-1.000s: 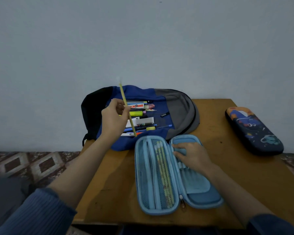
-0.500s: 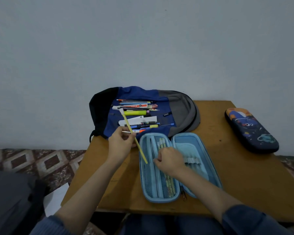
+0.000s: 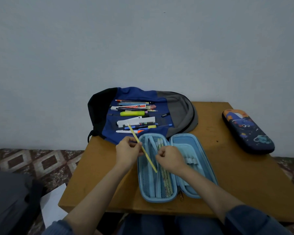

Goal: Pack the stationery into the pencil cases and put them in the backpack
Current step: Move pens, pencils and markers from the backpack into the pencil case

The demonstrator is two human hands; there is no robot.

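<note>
Left hand (image 3: 127,152) tight around slim yellow pencil (image 3: 148,157); right hand (image 3: 171,160) pinched on mesh pocket (image 3: 143,179) of oval case (image 3: 192,139)

Yellow pencil (image 3: 148,159) slants over open blue case (image 3: 185,141).

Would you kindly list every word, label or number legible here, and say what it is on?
"soft" (upside down, uncertain): red-and-white pack on the backpack.
Backpack's small black tag: too small to read.
Nothing else legible.
</note>
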